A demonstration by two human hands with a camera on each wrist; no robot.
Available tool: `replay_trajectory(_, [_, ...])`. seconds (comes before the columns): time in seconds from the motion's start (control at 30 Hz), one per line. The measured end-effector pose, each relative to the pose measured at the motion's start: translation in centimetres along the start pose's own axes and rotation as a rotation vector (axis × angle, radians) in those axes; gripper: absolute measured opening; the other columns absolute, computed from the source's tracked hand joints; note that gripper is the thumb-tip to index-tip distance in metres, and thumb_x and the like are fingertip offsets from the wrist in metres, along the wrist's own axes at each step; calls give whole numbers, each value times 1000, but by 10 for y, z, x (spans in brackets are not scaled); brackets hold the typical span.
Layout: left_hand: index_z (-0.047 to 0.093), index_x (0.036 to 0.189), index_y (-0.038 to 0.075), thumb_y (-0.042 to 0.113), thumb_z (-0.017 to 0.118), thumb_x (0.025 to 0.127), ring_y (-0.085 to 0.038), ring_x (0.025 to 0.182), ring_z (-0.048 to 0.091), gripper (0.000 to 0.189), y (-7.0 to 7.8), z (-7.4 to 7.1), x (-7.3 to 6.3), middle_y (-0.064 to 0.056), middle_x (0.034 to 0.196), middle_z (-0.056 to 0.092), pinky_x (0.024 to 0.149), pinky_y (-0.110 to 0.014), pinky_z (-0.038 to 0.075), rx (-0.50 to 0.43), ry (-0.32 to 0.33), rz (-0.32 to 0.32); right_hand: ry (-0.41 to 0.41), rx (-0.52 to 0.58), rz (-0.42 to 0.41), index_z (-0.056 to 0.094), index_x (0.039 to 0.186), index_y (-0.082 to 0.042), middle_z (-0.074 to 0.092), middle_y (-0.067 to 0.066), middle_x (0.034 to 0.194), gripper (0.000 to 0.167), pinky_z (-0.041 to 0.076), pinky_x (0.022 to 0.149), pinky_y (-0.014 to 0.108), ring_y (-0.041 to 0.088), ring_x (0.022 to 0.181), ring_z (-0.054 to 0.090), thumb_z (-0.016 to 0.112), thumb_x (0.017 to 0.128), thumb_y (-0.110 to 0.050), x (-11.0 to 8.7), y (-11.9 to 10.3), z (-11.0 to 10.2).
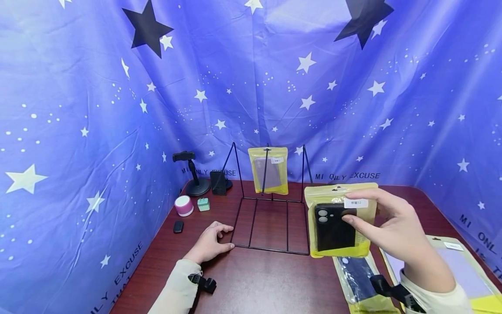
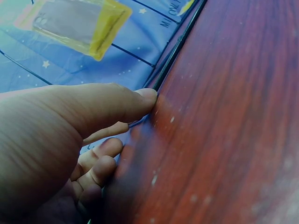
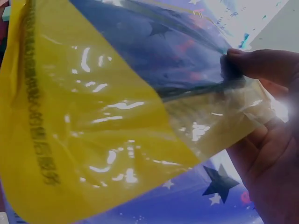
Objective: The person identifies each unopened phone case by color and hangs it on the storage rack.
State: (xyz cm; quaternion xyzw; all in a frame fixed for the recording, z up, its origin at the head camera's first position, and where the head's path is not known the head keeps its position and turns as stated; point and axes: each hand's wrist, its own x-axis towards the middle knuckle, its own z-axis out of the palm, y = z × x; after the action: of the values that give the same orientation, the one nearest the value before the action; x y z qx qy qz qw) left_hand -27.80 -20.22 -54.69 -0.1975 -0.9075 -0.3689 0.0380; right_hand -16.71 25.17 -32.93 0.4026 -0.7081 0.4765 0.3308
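My right hand (image 1: 404, 226) pinches the upper right side of a yellow-edged clear pouch (image 1: 340, 189) between thumb and fingers. Inside it is a black phone case (image 1: 333, 237) with two camera rings; a white label (image 1: 356, 203) is on the front. In the right wrist view, the pouch's yellow lower part (image 3: 93, 116) fills much of the picture. My left hand (image 1: 211, 242) holds the front left corner of a black wire rack (image 1: 270, 250), thumb and index fingertips at the wire. A similar pouch (image 1: 270, 190) with a pale purple case hangs from the rack's middle.
More packaged cases, a dark one (image 1: 358, 279) and a pale purple one (image 1: 459, 266), lie at the right. Along the left stand a phone stand (image 1: 198, 186), a black box-like item (image 1: 218, 182), a pink-and-white round container (image 1: 184, 206), a green charger (image 1: 203, 204) and a small black item (image 1: 178, 226).
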Motion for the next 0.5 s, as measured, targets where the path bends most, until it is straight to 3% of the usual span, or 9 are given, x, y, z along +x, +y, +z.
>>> replay_trajectory(0.07, [74,127,16,26,91,82,-14,94,54,49,0,0,0,2,110,61,83,-32,48,1,-1,0,-32,28,13,71,114,10,71,4,100,50,31,40,14,-2,44,33,87,68,19,-1,4,2])
replay_trajectory(0.2, [74,127,17,27,92,82,-14,94,54,49,0,-1,0,3,110,60,84,-32,48,-2,-6,-11,-92,105,33,68,118,11,70,9,107,66,35,43,18,5,60,49,78,57,34,-6,14,6])
replay_trajectory(0.37, [74,127,17,27,92,82,-15,95,54,50,0,-1,1,3,110,60,83,-33,48,-4,-9,-6,-161,-55,100,71,119,-3,71,4,109,67,47,59,22,9,86,61,86,61,26,-11,22,9])
replay_trajectory(0.5, [74,128,17,27,92,82,-15,95,54,50,1,-1,1,3,110,60,84,-33,48,-2,-11,-9,-214,-117,164,71,119,-14,71,-2,111,60,48,61,20,7,90,63,89,70,16,-11,24,12])
